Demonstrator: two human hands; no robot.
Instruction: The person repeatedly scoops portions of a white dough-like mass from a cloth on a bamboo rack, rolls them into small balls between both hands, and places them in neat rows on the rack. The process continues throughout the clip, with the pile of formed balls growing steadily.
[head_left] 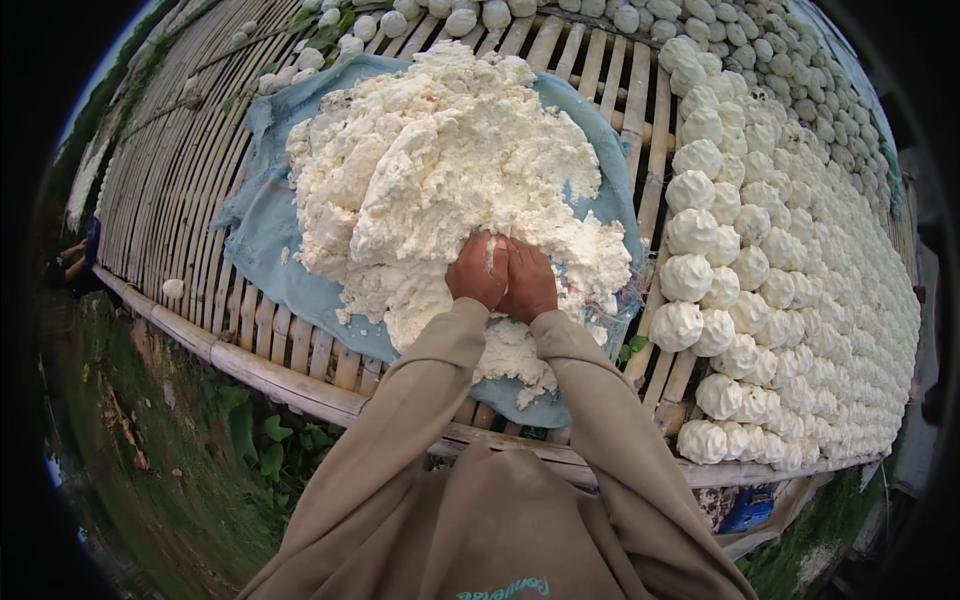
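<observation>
A big heap of white crumbly paste [440, 170] lies on a light blue cloth [262, 225] spread over a bamboo slat rack [180, 200]. My left hand [479, 270] and my right hand [528, 282] are pressed side by side into the near edge of the heap, fingers curled and closed around a lump of the paste. Both hands are smeared white. Tan sleeves cover my forearms.
Rows of shaped white balls [760, 270] fill the right side of the rack and run along its far edge [470, 15]. One lone ball [173, 288] sits at the left rim. Grass and leafy plants [200, 450] lie below. Another person's hand [72, 250] shows far left.
</observation>
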